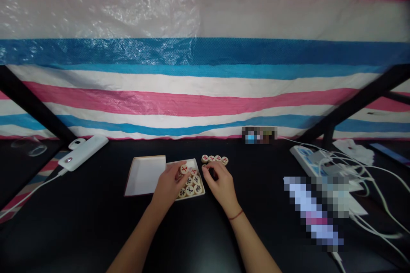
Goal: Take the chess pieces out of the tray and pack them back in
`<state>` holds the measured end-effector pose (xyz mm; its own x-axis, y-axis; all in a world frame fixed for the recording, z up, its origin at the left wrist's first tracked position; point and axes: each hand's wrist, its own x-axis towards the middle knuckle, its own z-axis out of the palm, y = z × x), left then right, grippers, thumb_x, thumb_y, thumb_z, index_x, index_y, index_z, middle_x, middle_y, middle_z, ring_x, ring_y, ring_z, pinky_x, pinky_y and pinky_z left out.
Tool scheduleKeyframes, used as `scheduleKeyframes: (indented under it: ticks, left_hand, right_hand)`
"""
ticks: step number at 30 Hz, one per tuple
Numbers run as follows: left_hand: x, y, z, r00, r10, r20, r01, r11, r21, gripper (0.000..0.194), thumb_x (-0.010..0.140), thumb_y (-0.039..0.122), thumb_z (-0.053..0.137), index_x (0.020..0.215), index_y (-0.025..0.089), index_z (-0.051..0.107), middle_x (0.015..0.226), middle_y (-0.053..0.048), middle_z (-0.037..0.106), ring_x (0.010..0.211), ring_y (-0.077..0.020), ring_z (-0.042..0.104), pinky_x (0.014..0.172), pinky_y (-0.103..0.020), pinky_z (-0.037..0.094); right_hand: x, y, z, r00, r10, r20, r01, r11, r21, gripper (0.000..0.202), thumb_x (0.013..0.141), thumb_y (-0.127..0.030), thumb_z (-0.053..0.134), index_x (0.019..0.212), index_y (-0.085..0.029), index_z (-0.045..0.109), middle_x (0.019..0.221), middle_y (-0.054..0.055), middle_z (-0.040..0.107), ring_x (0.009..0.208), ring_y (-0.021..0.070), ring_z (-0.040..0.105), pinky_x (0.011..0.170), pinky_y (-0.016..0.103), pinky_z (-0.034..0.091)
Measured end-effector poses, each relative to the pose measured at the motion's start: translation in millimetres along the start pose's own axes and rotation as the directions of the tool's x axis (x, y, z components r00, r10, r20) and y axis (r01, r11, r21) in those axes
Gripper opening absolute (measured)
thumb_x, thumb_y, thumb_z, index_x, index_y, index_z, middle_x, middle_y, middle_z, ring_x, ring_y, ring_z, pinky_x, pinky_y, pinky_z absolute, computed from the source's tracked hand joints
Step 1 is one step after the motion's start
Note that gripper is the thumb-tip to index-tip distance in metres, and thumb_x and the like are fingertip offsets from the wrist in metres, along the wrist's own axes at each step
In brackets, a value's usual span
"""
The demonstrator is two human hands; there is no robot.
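My left hand [169, 181] is closed on a round xiangqi piece [183, 169] with a red character, held over an open white box [201, 192]. Inside the box lie several more xiangqi pieces [190, 190], with black and red characters. To the right of the box, my right hand [221, 181] pinches another xiangqi piece [204, 166], mostly covered by the fingers, at the table surface. Just beyond it stands a row of several red-marked pieces [212, 158], side by side. The box lid [145, 175] lies to the left, its white inside facing up.
A white power bank [83, 152] with a cable is at the back left. On the right are a power strip [303, 160], tangled white cables [373, 183] and a blurred oblong object [314, 217]. Striped sheeting [198, 98] hangs behind the black table [195, 234].
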<state>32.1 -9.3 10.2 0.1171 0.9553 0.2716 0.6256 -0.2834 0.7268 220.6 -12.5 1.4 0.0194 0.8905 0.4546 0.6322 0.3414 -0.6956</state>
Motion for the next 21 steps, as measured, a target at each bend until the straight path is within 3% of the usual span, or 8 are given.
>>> scheduleKeyframes:
  ticks: [3, 5, 8, 11, 16, 21]
  left_hand:
    - [-5, 1, 6.2, 0.982, 0.168, 0.086, -0.174, 0.983, 0.064, 0.032, 0.086, 0.021, 0.057, 0.118, 0.022, 0.061, 0.102, -0.007, 0.067, 0.095, -0.0223, 0.062, 0.087, -0.037, 0.050]
    - [-8, 2, 9.5, 0.969, 0.214, 0.124, -0.225, 0.971, 0.082, 0.040, 0.086, 0.013, 0.054, 0.124, 0.023, 0.057, 0.107, -0.008, 0.066, 0.100, -0.0228, 0.061, 0.090, -0.039, 0.049]
    - [-10, 1, 12.3, 0.966, 0.217, 0.138, -0.229, 0.970, 0.080, 0.047, 0.086, 0.009, 0.051, 0.130, 0.025, 0.053, 0.109, -0.007, 0.065, 0.100, -0.0224, 0.060, 0.090, -0.040, 0.050]
    - [-8, 0, 12.0, 0.962, 0.236, 0.136, -0.249, 0.964, 0.090, 0.046, 0.089, 0.015, 0.052, 0.134, 0.025, 0.050, 0.108, -0.007, 0.066, 0.099, -0.0230, 0.060, 0.089, -0.041, 0.050]
    - [-4, -4, 7.1, 0.968, 0.243, 0.063, -0.251, 0.951, 0.182, 0.038, 0.090, 0.029, 0.056, 0.128, 0.023, 0.055, 0.108, -0.009, 0.066, 0.100, -0.0258, 0.060, 0.090, -0.042, 0.048]
    - [-1, -11, 3.6, 0.979, 0.205, 0.003, -0.202, 0.961, 0.191, 0.031, 0.091, 0.028, 0.052, 0.121, 0.022, 0.060, 0.110, -0.008, 0.066, 0.103, -0.0240, 0.061, 0.091, -0.040, 0.049]
  right_hand:
    - [-3, -14, 4, 0.994, -0.059, 0.088, 0.048, 0.990, 0.131, 0.016, 0.085, -0.034, 0.060, 0.093, -0.020, 0.061, 0.081, 0.003, 0.062, 0.065, 0.0149, 0.055, 0.065, 0.027, 0.047]
    - [-5, -20, 8, 0.986, -0.100, 0.130, 0.076, 0.982, 0.173, 0.016, 0.083, -0.032, 0.061, 0.094, -0.020, 0.062, 0.082, 0.003, 0.063, 0.069, 0.0156, 0.057, 0.068, 0.027, 0.049]
    - [-6, -25, 11, 0.987, -0.111, 0.114, 0.088, 0.978, 0.190, 0.016, 0.082, -0.028, 0.060, 0.095, -0.020, 0.064, 0.082, 0.003, 0.065, 0.070, 0.0155, 0.059, 0.069, 0.028, 0.050]
    - [-4, -22, 11, 0.993, -0.099, 0.070, 0.085, 0.979, 0.183, 0.019, 0.082, -0.026, 0.058, 0.098, -0.021, 0.065, 0.082, 0.003, 0.066, 0.069, 0.0152, 0.059, 0.069, 0.028, 0.051]
    - [0, -1, 7, 0.996, 0.031, -0.086, -0.026, 0.998, 0.059, 0.023, 0.084, -0.026, 0.053, 0.103, -0.020, 0.065, 0.097, 0.008, 0.068, 0.078, 0.0187, 0.061, 0.076, 0.033, 0.051]
    - [-1, 14, 7, 0.996, 0.076, -0.042, -0.079, 0.994, -0.076, 0.020, 0.083, -0.025, 0.051, 0.096, -0.018, 0.064, 0.091, 0.007, 0.068, 0.075, 0.0190, 0.060, 0.073, 0.032, 0.050]
